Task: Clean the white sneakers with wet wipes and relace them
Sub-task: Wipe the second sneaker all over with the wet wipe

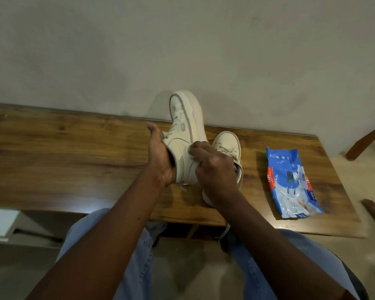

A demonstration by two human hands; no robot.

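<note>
**Sneaker Being Wiped While Braced by the Collar**

Nearest, a lap in blue jeans (pixel 139 267) is being shown below the near edge of the wooden table (pixel 63 159), and a loose lace (pixel 224 231) is hanging over that edge.

Above the table's middle, the raised sneaker (pixel 182 118) is being held toe-up and tilted. It is being gripped at the collar by the left hand (pixel 160 156), whose thumb is being kept upright outside while the fingers are tucked into the opening, hidden. A bunched wet wipe (pixel 187 151) is being pinched in the curled fingers of the right hand (pixel 214 167) and pressed against the sneaker's side panel.

The sneaker is being judged light, with a stiff thick sole and a softer upper that gives under pressure; bracing from inside the collar is therefore being favoured. The damp panel is likely being made slippery, so a hold on the sole rim or heel is being advised.

Just behind the right hand, the second sneaker (pixel 226 140) is being left flat on the table. To the right, well apart, a blue wipes pack (pixel 290 182) is lying flat. Farthest, a plain wall (pixel 182 40) is standing behind.
</note>
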